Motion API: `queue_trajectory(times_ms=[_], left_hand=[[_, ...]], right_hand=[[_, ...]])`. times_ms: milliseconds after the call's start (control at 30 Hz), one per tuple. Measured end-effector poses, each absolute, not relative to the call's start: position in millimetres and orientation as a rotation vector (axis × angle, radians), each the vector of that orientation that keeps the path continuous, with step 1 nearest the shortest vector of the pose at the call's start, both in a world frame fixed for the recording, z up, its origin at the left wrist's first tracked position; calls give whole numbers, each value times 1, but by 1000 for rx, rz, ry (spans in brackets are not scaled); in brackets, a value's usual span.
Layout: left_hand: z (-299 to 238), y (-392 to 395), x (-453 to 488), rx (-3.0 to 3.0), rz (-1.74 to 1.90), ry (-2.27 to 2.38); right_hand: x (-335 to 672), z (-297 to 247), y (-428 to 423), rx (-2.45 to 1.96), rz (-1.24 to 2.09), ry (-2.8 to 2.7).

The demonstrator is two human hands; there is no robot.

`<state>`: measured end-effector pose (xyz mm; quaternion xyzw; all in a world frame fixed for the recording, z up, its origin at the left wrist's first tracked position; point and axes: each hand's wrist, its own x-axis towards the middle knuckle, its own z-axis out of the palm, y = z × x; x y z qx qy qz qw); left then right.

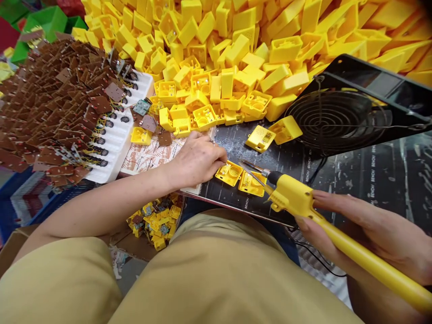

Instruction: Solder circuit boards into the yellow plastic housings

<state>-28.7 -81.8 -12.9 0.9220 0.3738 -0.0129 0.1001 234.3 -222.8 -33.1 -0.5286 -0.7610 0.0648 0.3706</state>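
Yellow speaker-type housing half lies open side up near the front edge of the black bench mat, right at the fingertips of the left hand and up-left of the yellow soldering gun in the right hand. Beside it, just to the right and a little nearer the person, sits a second open housing half, its long axis running roughly left to right with a slight drop at the right end. Of the two hands, the left is nearer the first housing: its fingers are curled and meet that part's left upper edge, though whether thumb and forefinger truly pinch the rim I cannot tell, since the knuckles hide the contact. By contrast, the right hand is wrapped round the gun, thumb below and fingers on the far side, well apart from both housings. What matters most is the gun's line: its long axis slants from lower right to upper left, so the slim metal tip reaches across the second housing's upper side toward the first one's right upper corner. A thinner feed tube runs below the tip, over the second housing; whether either metal end touches plastic or only hangs above is unclear.
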Motion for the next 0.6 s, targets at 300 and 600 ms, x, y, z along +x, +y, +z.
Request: queue_trajectory(times_ms=[300,600], left_hand=[[-8,-81,-22,2774,-154,1092],[-4,-79,-13,2892,-246,1034]], right_hand=[[207,-10,-208,-1106,163,-2124],[209,-5,-211,-1094,191,-2170]])
